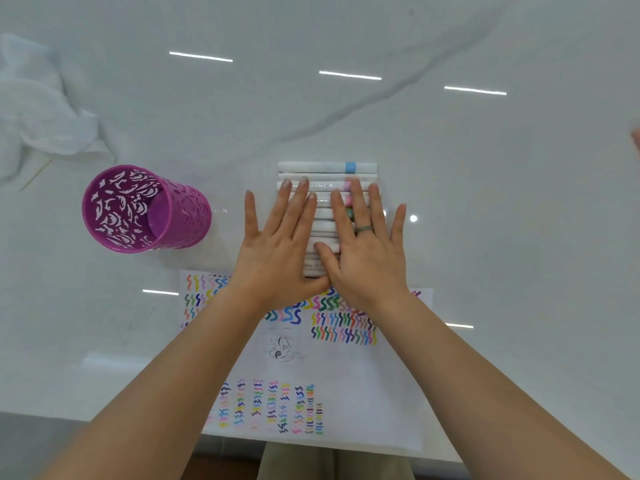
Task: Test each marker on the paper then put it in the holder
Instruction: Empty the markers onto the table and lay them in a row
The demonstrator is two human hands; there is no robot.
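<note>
Markers [327,167] are lying side by side in a row just beyond the paper [349,370]. We are pressing left hand [277,247] and right hand [365,254] flat on them, fingers spread wide, probably squaring the row against rolling. Holder [188,216] is standing upright, well left.

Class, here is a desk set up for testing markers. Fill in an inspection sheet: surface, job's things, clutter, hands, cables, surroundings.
Surface: glossy white marbled table, reflecting strip lights.
Job's things: white markers lying side by side in a row; purple holder upright to their left, no marker seen inside; paper nearest the person, covered in coloured squiggles.
Clutter: crumpled white cloth at far left; thin stick beside it.
Hands: left hand and right hand lie flat on the markers, fingers straight.
Cables: nothing seen.
Surroundings: only the person's lap below the table's near edge.
</note>
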